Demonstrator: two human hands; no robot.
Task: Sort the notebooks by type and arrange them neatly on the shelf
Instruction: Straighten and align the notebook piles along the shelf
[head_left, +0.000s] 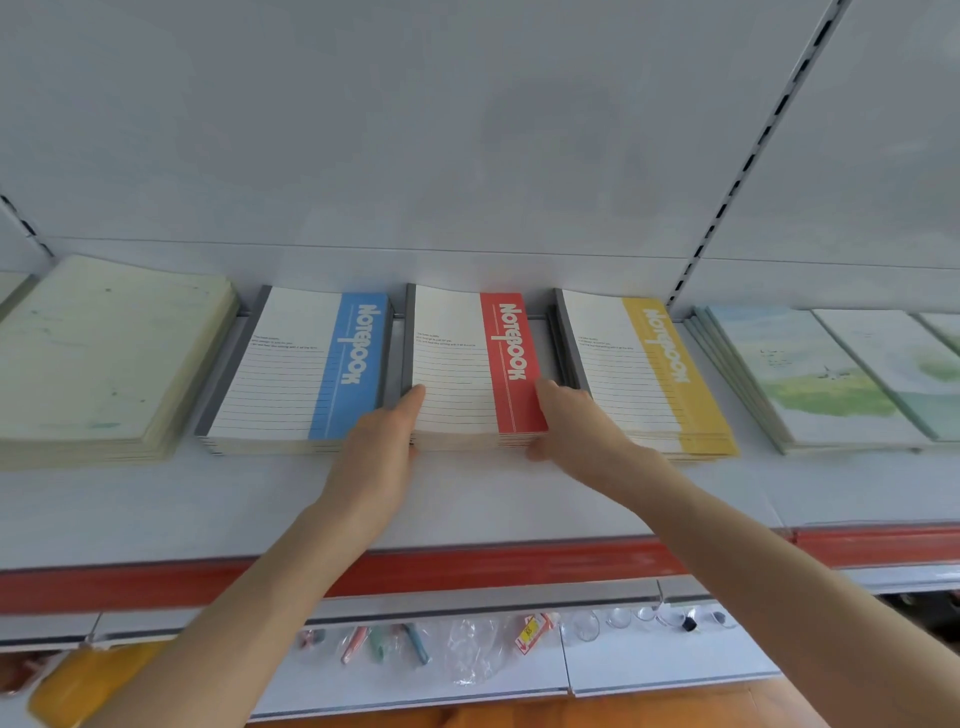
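The red stack (470, 374) is set mid-shelf and is squeezed between both hands. Only narrow gaps are left to the blue stack (301, 369) at 9 o'clock and the yellow stack (649, 374) at 3 o'clock. Bare shelf (467, 499) is left open at 6 o'clock, up to the red strip (467, 566). The stack's far edge is cut off under the back panel (467, 156) at 12 o'clock, and its near corners are hidden by the hands. The left hand (376, 457) is pressed flat to the left edge and the right hand (576, 421) to the right edge. The visible fingers are held straight.
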